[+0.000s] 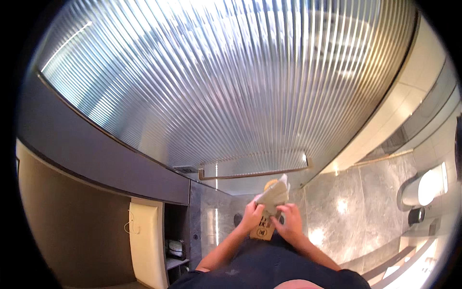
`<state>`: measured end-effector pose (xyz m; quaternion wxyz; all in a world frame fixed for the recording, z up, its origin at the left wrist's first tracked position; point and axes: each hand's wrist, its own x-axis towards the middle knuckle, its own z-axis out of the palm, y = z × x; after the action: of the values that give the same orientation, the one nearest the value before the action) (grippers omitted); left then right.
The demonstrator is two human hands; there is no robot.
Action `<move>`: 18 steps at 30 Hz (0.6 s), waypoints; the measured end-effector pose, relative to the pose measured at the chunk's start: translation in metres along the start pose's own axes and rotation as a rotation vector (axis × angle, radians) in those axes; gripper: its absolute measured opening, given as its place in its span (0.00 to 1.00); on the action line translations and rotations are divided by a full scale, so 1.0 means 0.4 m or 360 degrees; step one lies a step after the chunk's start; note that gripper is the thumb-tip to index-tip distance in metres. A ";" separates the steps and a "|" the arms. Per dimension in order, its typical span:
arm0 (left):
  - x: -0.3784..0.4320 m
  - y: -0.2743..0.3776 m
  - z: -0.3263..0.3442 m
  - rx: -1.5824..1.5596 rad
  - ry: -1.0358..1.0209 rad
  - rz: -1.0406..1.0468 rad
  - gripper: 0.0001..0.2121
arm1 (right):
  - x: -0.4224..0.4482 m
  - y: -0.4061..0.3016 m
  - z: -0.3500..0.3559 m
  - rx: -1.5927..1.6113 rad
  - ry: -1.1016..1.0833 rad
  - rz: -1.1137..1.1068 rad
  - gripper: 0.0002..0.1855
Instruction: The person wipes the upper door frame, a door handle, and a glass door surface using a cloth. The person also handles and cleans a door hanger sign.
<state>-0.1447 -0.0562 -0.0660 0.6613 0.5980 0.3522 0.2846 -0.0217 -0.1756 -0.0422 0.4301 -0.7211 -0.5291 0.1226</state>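
Note:
My left hand grips one edge of a pale, folded sheet, paper or cloth. At its other edge, the thumb and fingers of my right hand close on it. Below and behind the sheet is a tan packet with dark printing, close to my body between both hands. A rounded tan thing shows past the sheet's upper left edge; what it is cannot be told. Which fingers bear on the packet is partly hidden.
A ribbed glass panel with a metal towel bar stands before me. At right are a white toilet and a small dark bin on grey tiles. Dark open shelving and a cream padded bench lie at left.

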 end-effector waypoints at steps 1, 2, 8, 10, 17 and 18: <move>-0.007 -0.002 -0.001 0.0029 -0.0031 -0.0049 0.15 | 0.003 -0.006 0.012 0.0022 0.0084 -0.0049 0.18; -0.015 -0.003 0.002 0.0075 -0.0038 -0.0067 0.14 | 0.005 -0.009 0.018 0.0062 0.0089 -0.0029 0.15; -0.033 0.006 -0.009 -0.0233 -0.0223 -0.0323 0.20 | 0.018 0.000 0.040 0.0239 0.0176 0.0052 0.08; -0.032 0.006 -0.017 -0.0342 -0.0267 -0.0243 0.21 | 0.026 0.004 0.033 0.0301 0.0086 0.0069 0.09; -0.034 0.000 -0.060 -0.0106 -0.0360 -0.0050 0.21 | 0.085 -0.031 -0.006 0.0394 -0.0179 0.0213 0.06; -0.032 0.000 -0.071 -0.0135 -0.0320 -0.0204 0.21 | 0.091 -0.042 -0.005 0.0389 -0.0210 0.0213 0.06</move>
<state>-0.1751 -0.0497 -0.0656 0.7348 0.5713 0.3092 0.1951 -0.0165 -0.1437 -0.0182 0.4696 -0.6875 -0.4882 0.2616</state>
